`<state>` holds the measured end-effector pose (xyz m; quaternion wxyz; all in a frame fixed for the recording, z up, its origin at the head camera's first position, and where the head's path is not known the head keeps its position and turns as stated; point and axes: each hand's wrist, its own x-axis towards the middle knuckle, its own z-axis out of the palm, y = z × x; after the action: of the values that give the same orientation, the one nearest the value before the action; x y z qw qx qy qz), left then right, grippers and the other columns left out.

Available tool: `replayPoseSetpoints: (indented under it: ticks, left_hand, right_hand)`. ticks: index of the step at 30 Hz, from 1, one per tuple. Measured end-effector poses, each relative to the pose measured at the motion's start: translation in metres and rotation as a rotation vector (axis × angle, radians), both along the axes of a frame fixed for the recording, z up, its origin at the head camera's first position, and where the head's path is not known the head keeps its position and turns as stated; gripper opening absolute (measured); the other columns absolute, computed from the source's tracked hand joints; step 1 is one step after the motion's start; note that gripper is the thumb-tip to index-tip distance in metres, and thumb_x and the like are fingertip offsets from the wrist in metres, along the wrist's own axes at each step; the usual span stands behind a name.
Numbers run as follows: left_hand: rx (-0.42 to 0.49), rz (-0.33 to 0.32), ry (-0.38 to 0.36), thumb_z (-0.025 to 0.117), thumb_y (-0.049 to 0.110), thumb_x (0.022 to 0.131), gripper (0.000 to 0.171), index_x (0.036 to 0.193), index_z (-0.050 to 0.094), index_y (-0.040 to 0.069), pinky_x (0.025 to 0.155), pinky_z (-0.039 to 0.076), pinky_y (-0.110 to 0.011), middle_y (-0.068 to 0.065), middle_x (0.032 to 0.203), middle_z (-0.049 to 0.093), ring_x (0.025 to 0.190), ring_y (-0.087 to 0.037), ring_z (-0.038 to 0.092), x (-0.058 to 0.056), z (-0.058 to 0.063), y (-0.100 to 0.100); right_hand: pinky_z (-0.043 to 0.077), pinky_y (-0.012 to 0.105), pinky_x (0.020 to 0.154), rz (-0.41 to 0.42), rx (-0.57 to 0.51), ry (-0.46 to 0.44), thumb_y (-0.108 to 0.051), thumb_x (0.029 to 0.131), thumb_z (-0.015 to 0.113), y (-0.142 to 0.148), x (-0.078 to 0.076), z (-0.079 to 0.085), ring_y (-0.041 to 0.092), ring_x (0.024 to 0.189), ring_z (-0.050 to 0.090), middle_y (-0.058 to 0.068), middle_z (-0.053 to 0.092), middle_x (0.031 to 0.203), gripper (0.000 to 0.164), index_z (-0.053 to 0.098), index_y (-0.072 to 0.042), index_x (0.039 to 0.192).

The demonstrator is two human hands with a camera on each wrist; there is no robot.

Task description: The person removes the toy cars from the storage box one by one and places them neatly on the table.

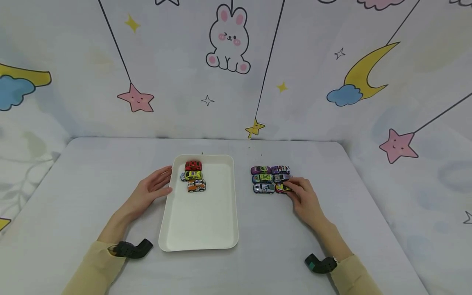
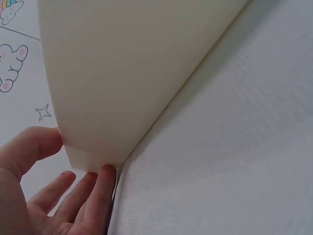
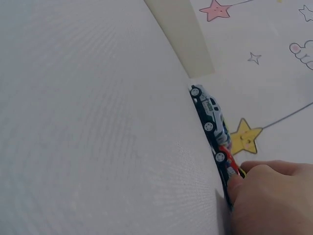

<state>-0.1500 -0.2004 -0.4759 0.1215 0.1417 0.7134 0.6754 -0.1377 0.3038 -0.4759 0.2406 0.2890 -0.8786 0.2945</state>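
Observation:
A white tray (image 1: 199,221) lies on the table with three toy cars in it: a red one (image 1: 193,165), a yellow one (image 1: 192,175) and an orange one (image 1: 197,186). My left hand (image 1: 149,190) rests at the tray's left side, its fingers extended; the left wrist view has the fingertips and thumb against the tray wall (image 2: 122,88). Right of the tray, my right hand (image 1: 304,198) pinches a red and yellow toy car (image 1: 282,188), partly hidden by the fingers. Beside that car stands a silver toy car (image 1: 264,188), seen also in the right wrist view (image 3: 210,110).
Behind those two stand more toy cars in pairs: a green one (image 1: 262,178) beside a grey one (image 1: 282,178), then a purple-green one (image 1: 260,169) beside a purple one (image 1: 280,169). A white cloth covers the table (image 1: 110,164), and a printed backdrop (image 1: 184,61) rises behind it.

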Motion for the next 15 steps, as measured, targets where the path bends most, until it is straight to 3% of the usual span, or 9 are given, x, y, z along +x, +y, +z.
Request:
replayPoseSetpoints:
  ticks: [15]
  left_hand:
    - [-0.006, -0.001, 0.004, 0.062, 0.008, 0.090, 0.067, 0.148, 0.028, 0.014, 0.101, 0.038, -0.014, -0.011, 0.153, 0.026, 0.139, -0.029, 0.027, 0.0005, 0.0017, 0.0001]
  right_hand:
    - [0.039, 0.024, 0.090, -0.013, 0.030, 0.016, 0.014, 0.074, 0.070, -0.0002, -0.0007, -0.0007, 0.027, 0.107, 0.048, 0.015, 0.057, 0.113, 0.039, 0.067, -0.002, 0.109]
